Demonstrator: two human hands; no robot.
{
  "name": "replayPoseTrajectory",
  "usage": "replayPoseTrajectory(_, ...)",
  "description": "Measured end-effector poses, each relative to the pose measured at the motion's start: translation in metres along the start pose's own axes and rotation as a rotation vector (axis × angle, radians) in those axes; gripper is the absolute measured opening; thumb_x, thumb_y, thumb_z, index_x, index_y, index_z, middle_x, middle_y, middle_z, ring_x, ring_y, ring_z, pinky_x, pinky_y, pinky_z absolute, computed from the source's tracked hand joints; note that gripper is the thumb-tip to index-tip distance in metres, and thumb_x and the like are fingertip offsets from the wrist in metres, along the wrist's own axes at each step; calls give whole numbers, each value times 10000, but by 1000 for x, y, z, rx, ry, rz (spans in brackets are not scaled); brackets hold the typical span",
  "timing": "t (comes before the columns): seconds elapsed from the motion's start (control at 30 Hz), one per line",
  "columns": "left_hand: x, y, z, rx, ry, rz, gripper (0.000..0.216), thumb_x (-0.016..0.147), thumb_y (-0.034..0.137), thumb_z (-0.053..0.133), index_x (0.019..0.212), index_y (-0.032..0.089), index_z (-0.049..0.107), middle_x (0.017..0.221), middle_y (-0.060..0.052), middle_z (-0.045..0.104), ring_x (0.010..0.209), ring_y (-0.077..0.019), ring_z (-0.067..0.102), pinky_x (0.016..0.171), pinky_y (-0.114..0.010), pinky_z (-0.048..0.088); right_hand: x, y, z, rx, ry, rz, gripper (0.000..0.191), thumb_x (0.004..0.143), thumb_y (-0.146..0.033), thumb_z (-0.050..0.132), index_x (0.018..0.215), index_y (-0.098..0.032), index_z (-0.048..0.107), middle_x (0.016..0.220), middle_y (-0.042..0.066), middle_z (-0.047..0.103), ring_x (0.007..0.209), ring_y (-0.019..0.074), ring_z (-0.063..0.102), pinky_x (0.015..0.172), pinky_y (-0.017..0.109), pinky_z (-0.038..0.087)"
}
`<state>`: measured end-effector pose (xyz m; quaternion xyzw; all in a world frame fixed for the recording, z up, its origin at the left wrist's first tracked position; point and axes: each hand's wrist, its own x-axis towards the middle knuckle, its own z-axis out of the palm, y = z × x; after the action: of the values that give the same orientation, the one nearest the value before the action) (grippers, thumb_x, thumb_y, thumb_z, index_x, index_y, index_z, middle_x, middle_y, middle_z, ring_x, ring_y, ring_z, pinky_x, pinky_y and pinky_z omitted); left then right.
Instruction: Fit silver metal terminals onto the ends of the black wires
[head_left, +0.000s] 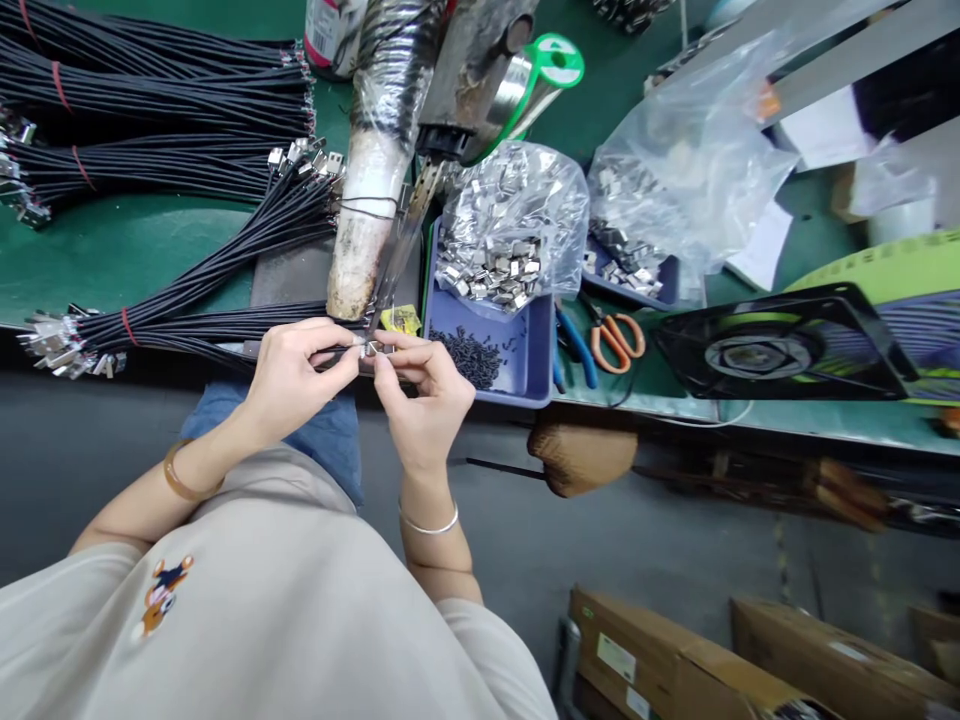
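At the bench edge, my left hand [304, 375] is closed in a pinch on the end of a thin black cable. My right hand [426, 395] pinches a small silver metal connector [381, 348], which meets the cable end between my fingertips. Just above them is the tip of a soldering iron [431, 175] on its stand, with a green solder spool [555, 62] beside it. More cables lie in a bundle [217, 250] to the left. On the right, a blue tray [536, 375] holds small black pieces [472, 357] and a bag of metal connectors [510, 270].
A foil-wrapped duct [364, 190] stands close above my hands. Blue-handled pliers [576, 345], orange-handled scissors [619, 342] and a black fan [784, 345] lie to the right. Tied cable bundles [150, 75] fill the back left. Cardboard boxes [660, 655] sit on the floor.
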<state>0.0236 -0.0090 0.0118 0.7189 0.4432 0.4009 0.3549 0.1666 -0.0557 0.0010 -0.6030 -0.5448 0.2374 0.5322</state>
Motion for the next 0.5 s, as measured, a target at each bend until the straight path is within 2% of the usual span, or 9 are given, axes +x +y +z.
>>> replayPoseTrajectory(0.2, 0, 1, 1, 20, 20, 18, 161, 855, 160, 613, 763, 135, 743, 672, -16, 679, 525, -80, 481, 516, -221, 354, 5, -1, -2, -5, -28, 19, 94, 856, -233, 656, 772, -221, 618, 954, 45, 789, 830, 167, 762, 707, 278, 655)
replayPoseTrajectory(0.5, 2, 7, 3, -33, 74, 19, 164, 832, 121, 611, 716, 133, 726, 642, 6, 657, 483, -53, 422, 449, -195, 291, 12, -6, -4, 86, -61, 44, 92, 829, -196, 678, 750, -210, 631, 884, 14, 765, 735, 132, 747, 653, 237, 651)
